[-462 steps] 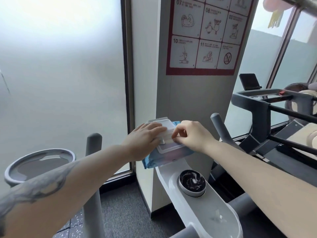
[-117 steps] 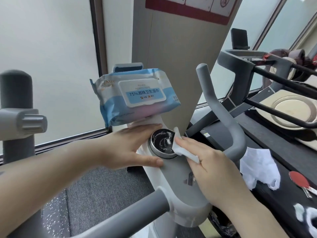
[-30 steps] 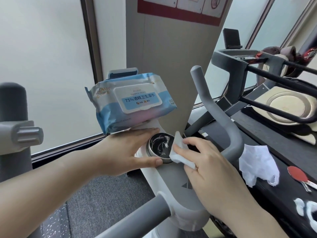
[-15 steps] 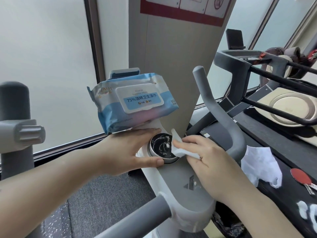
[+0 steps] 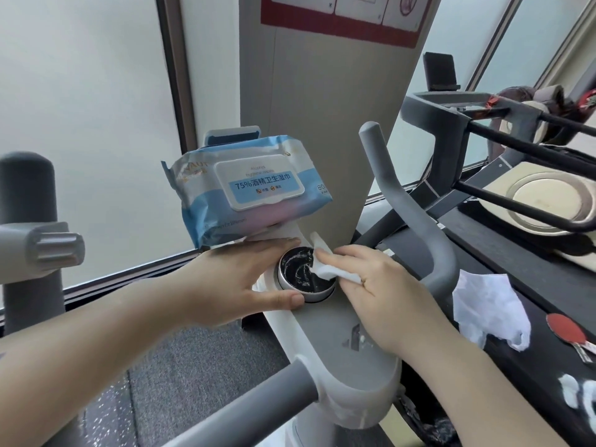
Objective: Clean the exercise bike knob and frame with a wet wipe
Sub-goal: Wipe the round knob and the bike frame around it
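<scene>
We see the round knob (image 5: 304, 275), glossy black face streaked white inside a silver rim, seated in the smooth grey-white moulded frame (image 5: 335, 324). Our left hand (image 5: 237, 280) cups its left side, fingers straight and together, thumb against the rim. Our right hand (image 5: 382, 293) presses a folded white wet wipe (image 5: 325, 266) onto the knob's right edge, fingers curled over it. A soft blue wipes pack (image 5: 248, 190) rests tilted just behind.

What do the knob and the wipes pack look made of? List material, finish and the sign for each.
Knob: glossy black face, likely plastic or glass, it reflects light; the pale ring looks like matte metal or plastic.
Wipes pack: soft plastic film, shiny and creased, with a stiff lid.
</scene>
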